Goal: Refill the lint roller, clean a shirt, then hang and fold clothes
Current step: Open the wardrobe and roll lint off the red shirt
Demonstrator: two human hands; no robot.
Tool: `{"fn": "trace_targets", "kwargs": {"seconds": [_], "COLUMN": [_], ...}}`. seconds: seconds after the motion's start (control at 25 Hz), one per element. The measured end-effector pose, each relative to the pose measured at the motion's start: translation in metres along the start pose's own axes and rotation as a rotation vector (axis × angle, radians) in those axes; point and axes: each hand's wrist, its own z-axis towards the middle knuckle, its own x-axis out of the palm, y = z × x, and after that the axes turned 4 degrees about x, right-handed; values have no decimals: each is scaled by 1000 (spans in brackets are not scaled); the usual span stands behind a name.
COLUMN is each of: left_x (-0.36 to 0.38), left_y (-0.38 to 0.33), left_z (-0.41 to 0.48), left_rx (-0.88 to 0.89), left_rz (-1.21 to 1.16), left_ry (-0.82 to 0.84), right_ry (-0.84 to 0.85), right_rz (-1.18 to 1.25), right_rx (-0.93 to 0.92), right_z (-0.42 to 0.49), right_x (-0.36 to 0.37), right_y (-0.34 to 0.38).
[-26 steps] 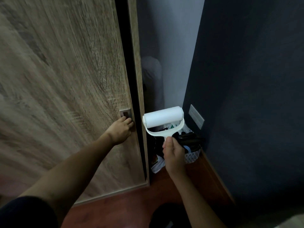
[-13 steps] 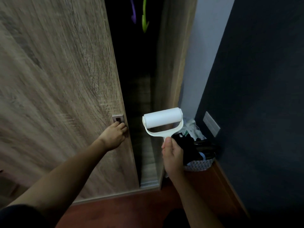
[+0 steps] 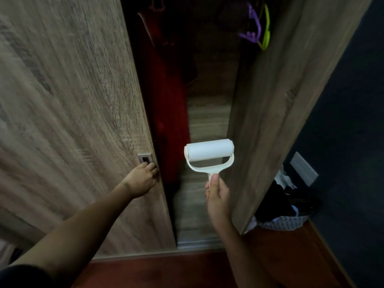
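Observation:
A white lint roller (image 3: 209,154) with a full white roll stands upright in my right hand (image 3: 217,193), which grips its handle in front of the wardrobe opening. My left hand (image 3: 143,176) presses its fingers on the metal recessed handle (image 3: 144,157) of the wooden sliding door (image 3: 68,113). Inside the dark wardrobe hangs a red garment (image 3: 166,113). Purple and green hangers (image 3: 257,30) hang at the upper right of the opening.
The wardrobe's wooden side panel (image 3: 270,113) stands to the right of the opening. Beyond it, a patterned basket (image 3: 284,222) with dark clothes sits on the reddish wood floor (image 3: 166,271) against a dark blue wall (image 3: 349,121) with a white outlet plate (image 3: 303,169).
My left hand has slid the door to the left, widening the opening. The red garment and the hangers inside have come into view. The roller stays in my right hand.

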Motion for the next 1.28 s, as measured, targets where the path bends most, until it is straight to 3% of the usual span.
{"fn": "trace_targets", "kwargs": {"seconds": [0.44,0.8,0.96,1.08,1.28], "left_x": [76,105,100,73,-10], "left_y": [44,61,59,58,87], "left_z": [-87,-112,-107,-99,-60], "left_rx": [-187,-191,-200,-225,-579], "left_rz": [-161,-125,-223,-273,-462], "left_ry": [-7,-86,-151,-360,-934], "right_ry": [71,109,110,108,108], "right_rz": [-41,-83,-121,-130,-107], "right_rx": [-13,-18,-52,-41,-16], "right_z": [-23,-32,-31,-26,-6], "right_x": [81,108,114,116,108], "right_y": [-1,12,11,7,7]}}
